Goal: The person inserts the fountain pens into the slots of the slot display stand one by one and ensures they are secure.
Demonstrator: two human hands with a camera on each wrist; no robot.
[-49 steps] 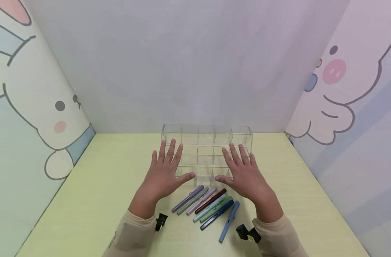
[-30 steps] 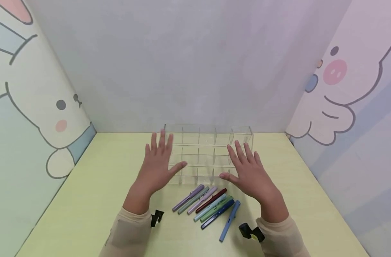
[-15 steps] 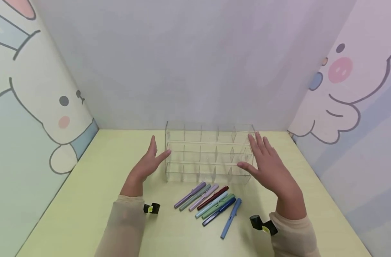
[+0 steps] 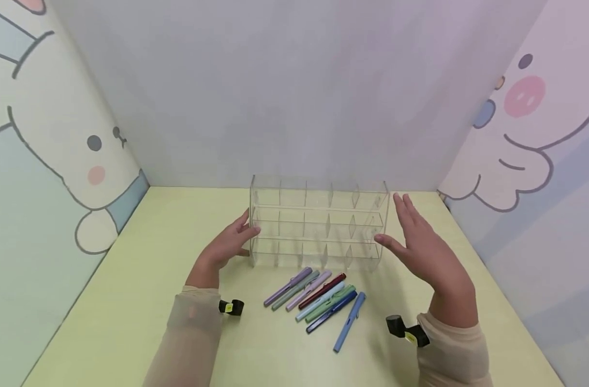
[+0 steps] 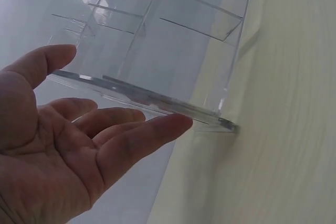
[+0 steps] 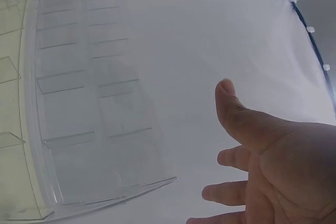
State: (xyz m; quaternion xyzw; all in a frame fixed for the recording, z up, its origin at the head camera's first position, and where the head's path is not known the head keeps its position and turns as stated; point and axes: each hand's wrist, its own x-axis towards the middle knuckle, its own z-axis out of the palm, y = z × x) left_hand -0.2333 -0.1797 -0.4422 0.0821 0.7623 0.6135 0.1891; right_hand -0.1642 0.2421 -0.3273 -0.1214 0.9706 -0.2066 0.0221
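A clear plastic rack [image 4: 318, 208] with three tiers of divided compartments stands towards the back of the table. My left hand [image 4: 222, 246] is at its left side, the thumb in front of the side panel. In the left wrist view, the fingers [image 5: 149, 140] extend along the panel's outer face, fingertips right at it, and the thumb lies by its edge. Off the rack's right side, my right hand [image 4: 427, 250] is held with straight fingers, thumb towards the rack. The right wrist view shows a gap between that hand [image 6: 294, 166] and the rack [image 6: 89, 87].
Several capped pens lie slanted on the table [image 4: 188, 209] before the rack, among them a purple pen [image 4: 287, 287], a dark red pen [image 4: 322, 291] and a blue pen [image 4: 350, 322] set apart on the right. A pale wall [image 4: 294, 91] rises behind.
Both hands were spread, palms down, over the rack's front. They have parted to its two sides and turned edge-on, the left now at the side panel. The pens have stayed put.
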